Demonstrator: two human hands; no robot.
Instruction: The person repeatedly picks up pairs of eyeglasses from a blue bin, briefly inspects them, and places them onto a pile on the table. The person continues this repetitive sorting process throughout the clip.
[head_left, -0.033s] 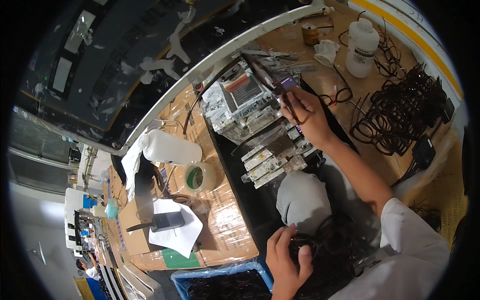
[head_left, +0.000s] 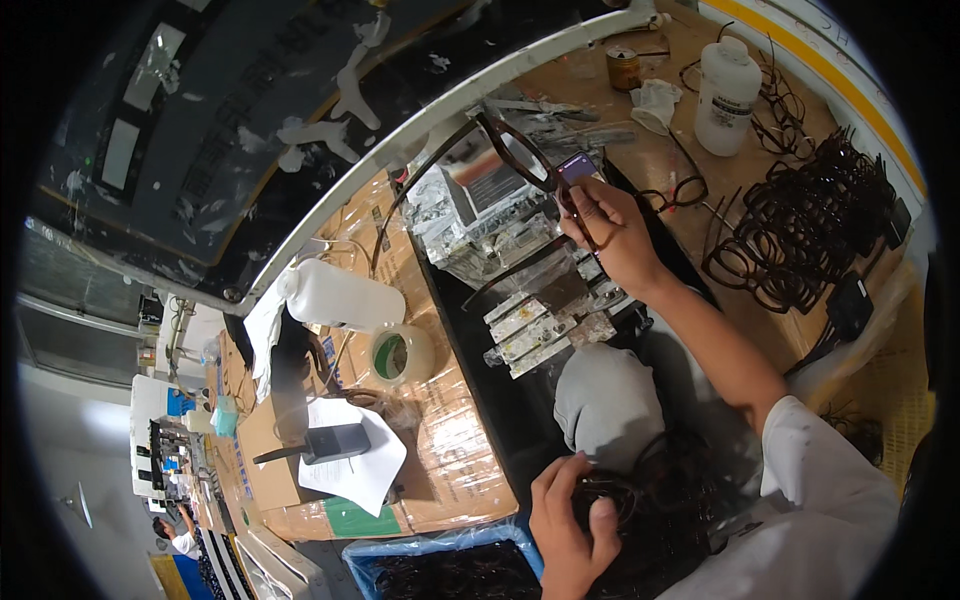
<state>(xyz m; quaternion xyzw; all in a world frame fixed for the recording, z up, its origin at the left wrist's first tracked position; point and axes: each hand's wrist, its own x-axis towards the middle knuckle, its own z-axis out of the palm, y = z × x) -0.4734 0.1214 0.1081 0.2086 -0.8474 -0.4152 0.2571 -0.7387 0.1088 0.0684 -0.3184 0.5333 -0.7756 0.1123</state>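
Note:
My right hand (head_left: 615,235) is closed on a dark brown eyeglass frame (head_left: 545,182), pinched near one rim. The frame is held up over a metal fixture (head_left: 520,325), with its temple arms unfolded and reaching left. Low in front of me, my left hand (head_left: 570,530) curls its fingers and thumb round another dark eyeglass frame (head_left: 605,487); part of that frame is hidden. Beside it, a heap of dark frames (head_left: 685,475) lies on my lap, too dark to tell apart. A phone-like purple screen (head_left: 577,166) shows behind my right hand.
At right lies a pile of dark eyeglass frames (head_left: 800,220), with a white bottle (head_left: 727,95) and a small can (head_left: 622,68) behind. Left hold a white bottle (head_left: 345,297), a tape roll (head_left: 400,355) and a black device (head_left: 336,443) on paper. A blue-lined bin (head_left: 440,545) stands below.
The eyeglass frame in my right hand has tilted slightly, so its rim shows more openly. My left hand has shifted a little at my lap.

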